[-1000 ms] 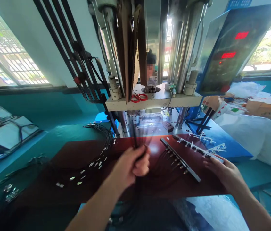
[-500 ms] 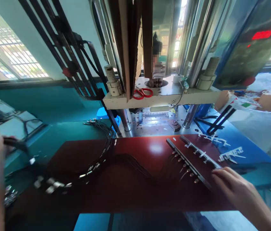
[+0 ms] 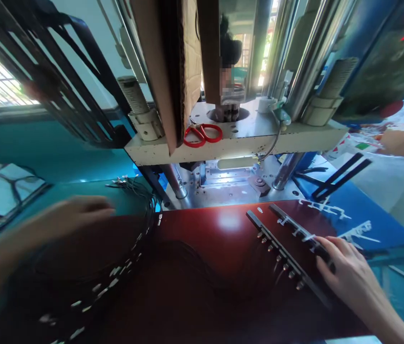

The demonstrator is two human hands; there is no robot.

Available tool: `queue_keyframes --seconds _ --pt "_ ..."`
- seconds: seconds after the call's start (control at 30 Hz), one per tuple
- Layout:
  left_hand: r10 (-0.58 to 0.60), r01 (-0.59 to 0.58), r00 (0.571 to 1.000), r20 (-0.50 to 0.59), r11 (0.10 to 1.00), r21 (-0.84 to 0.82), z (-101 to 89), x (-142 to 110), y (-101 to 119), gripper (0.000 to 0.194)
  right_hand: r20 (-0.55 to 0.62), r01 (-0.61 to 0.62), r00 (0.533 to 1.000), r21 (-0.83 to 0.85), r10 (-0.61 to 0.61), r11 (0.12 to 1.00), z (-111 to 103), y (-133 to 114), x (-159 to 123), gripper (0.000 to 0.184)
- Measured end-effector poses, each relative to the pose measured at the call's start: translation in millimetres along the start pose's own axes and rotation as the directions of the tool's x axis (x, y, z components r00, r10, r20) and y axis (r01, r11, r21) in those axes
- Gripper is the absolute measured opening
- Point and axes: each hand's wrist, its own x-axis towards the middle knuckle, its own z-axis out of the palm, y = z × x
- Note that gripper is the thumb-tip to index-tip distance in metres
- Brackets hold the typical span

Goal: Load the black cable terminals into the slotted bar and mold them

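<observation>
My right hand (image 3: pixel 348 270) has its thumb and fingers around the near end of a dark metal bar (image 3: pixel 288 220) with white plastic pieces along it. Beside that lies a second dark metal bar (image 3: pixel 277 244), holding a row of small metal cable ends; thin black cables run from it to the left. My left hand (image 3: pixel 87 209) is smeared by motion above the left side of the reddish-brown board (image 3: pixel 195 224); what its fingers hold, if anything, is unclear. Near it curves a bundle of black cables (image 3: pixel 148 210) with pale connectors.
A press with a cream plate (image 3: pixel 238 141) stands behind the board. Red-handled scissors (image 3: pixel 204 135) and cardboard (image 3: pixel 189 62) rest on it. Branched white plastic pieces (image 3: pixel 357 231) lie on the blue surface (image 3: pixel 391 229) at right. Through the press, a person is partly visible.
My left hand has swung from the far left edge inward over the board. My right hand has closed further round the bar's near end. The view has shifted slightly.
</observation>
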Motion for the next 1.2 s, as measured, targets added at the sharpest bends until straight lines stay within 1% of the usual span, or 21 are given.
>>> queue_keyframes --seconds 0.03,0.07,0.1,0.13,0.17,0.23,0.27,0.3,0.33,0.4,0.5,0.7,0.83,0.93,1.0,1.03,1.1,1.13,1.17,1.2 --pt "0.088 -0.099 0.984 0.154 0.993 0.062 16.8 2.2 19.4 0.024 0.007 -0.003 1.000 -0.008 0.004 1.000 3.6 -0.8 0.0 0.033" --pt "0.244 -0.264 0.941 0.232 0.963 0.057 39.1 6.5 43.0 0.024 0.005 -0.010 1.000 -0.017 0.010 1.000 6.6 -1.7 0.0 0.033" --pt "0.393 -0.413 0.879 0.269 0.911 0.019 65.5 12.8 69.1 0.022 0.001 -0.016 1.000 -0.025 0.016 1.000 8.8 -2.5 0.0 0.033" --pt "0.485 -0.501 0.828 0.283 0.865 -0.015 94.1 20.7 95.8 0.020 0.000 -0.018 1.000 -0.027 0.018 0.999 10.3 -3.1 0.1 0.033" --pt "0.547 -0.557 0.795 0.263 0.830 -0.041 123.1 29.8 121.6 0.016 0.002 -0.018 1.000 -0.024 0.018 1.000 11.3 -3.4 0.2 0.033" --pt "0.607 -0.607 0.780 0.152 0.793 -0.047 174.7 48.1 165.3 0.013 0.013 -0.017 1.000 -0.013 0.017 1.000 11.9 -3.1 0.0 0.033" --pt "0.624 -0.625 0.769 0.137 0.780 -0.044 194.9 55.9 181.8 0.012 0.023 -0.019 1.000 -0.007 0.019 1.000 11.8 -2.9 -0.3 0.032" --pt "0.628 -0.630 0.768 0.123 0.776 -0.035 210.8 62.0 194.5 0.012 0.033 -0.022 0.999 -0.003 0.022 1.000 11.6 -2.8 -0.7 0.031" --pt "0.630 -0.632 0.767 0.121 0.774 -0.027 222.5 66.1 203.7 0.012 0.041 -0.023 0.999 -0.001 0.023 1.000 11.3 -2.8 -1.1 0.030" --pt "0.627 -0.633 0.770 0.118 0.774 0.021 235.9 68.6 214.1 0.012 0.045 -0.028 0.999 -0.006 0.028 1.000 10.8 -3.6 -1.9 0.030" --pt "0.634 -0.641 0.767 0.099 0.754 0.141 243.6 63.7 219.4 0.012 0.039 -0.042 0.998 -0.013 0.042 0.999 10.1 -5.8 -2.4 0.029" --pt "0.683 -0.676 0.723 0.108 0.665 0.318 257.9 58.7 222.8 0.015 0.017 -0.071 0.997 -0.001 0.071 0.997 7.8 -10.7 -2.2 0.029" --pt "0.687 -0.662 0.719 0.104 0.632 0.403 265.7 57.6 226.5 0.013 0.018 -0.095 0.995 -0.008 0.095 0.995 8.2 -12.0 -3.0 0.030" --pt "0.700 -0.661 0.707 0.105 0.600 0.451 266.5 58.5 228.7 0.009 0.013 -0.092 0.996 -0.010 0.092 0.996 9.0 -11.1 -3.8 0.030" --pt "0.698 -0.647 0.709 0.096 0.591 0.483 260.4 64.6 225.6 0.009 -0.007 -0.077 0.997 -0.007 0.077 0.997 9.2 -9.9 -4.4 0.030" --pt "0.690 -0.628 0.720 0.081 0.596 0.501 254.2 70.3 221.6 0.010 -0.020 -0.067 0.998 -0.003 0.067 0.998 9.4 -9.0 -4.9 0.030" --pt "0.640 -0.540 0.769 0.004 0.645 0.540 233.7 87.2 207.8 0.012 -0.048 -0.045 0.998 0.013 0.046 0.999 11.5 -6.1 -6.8 0.032" --pt "0.594 -0.473 0.803 -0.051 0.687 0.551 219.7 97.8 198.4 0.015 -0.061 -0.035 0.997 0.035 0.037 0.999 14.2 -3.7 -8.4 0.033" --pt "0.519 -0.385 0.847 -0.119 0.751 0.537 203.8 109.0 187.9 0.017 -0.077 -0.024 0.997 0.066 0.029 0.998 18.5 -0.3 -10.4 0.033" --pt "0.417 -0.280 0.889 -0.189 0.822 0.495 186.7 120.4 177.0 0.019 -0.101 -0.018 0.994 0.100 0.028 0.995 24.5 3.8 -12.7 0.031"
